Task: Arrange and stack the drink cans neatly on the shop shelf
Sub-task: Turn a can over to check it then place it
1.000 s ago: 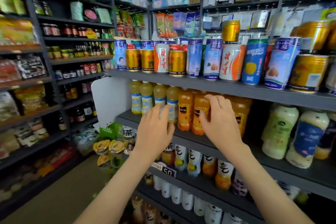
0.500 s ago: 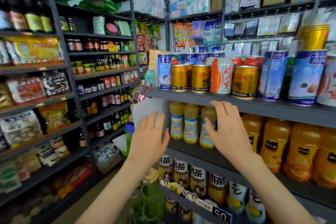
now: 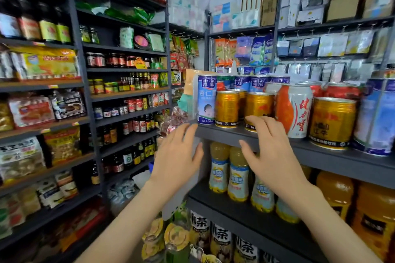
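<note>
**Hands.** The left hand (image 3: 177, 160) is held up just before the left front corner of the can shelf (image 3: 224, 134), fingers straight and close together. Its grip is apart and holds nothing. The right hand (image 3: 271, 156) is raised at the front edge, fingers spread and lightly bent. Its grip is likewise apart and empty. Its fingertips (image 3: 249, 118) lie over the foot of the second gold can (image 3: 257, 107); whether they touch it cannot be told.

**Front row.** From the left corner stand a tall blue-and-white can (image 3: 206, 100), a first gold can (image 3: 227, 109), the second gold can, a white-and-orange can (image 3: 296, 109), a third gold can (image 3: 332, 121) and a large blue can (image 3: 376, 117). All are upright and close to the front edge. Kinds and heights are mixed along the row.

**Rear rows.** Blue cans (image 3: 258, 83) and red cans (image 3: 339, 90) stand behind, partly hidden.

**Assessment.** The step in hand appears to be the reach for a front-row can, most likely a gold one.

**Recommendation.**
- Take one can per hand, gripped round the middle of the body.
- Lift it clear before moving it sideways, because the neighbours stand close and a drag would tip them.
- Group like with like and set labels outward.
- Stack only onto a level lid of matching width.
- Keep the bases back from the front edge.
</note>
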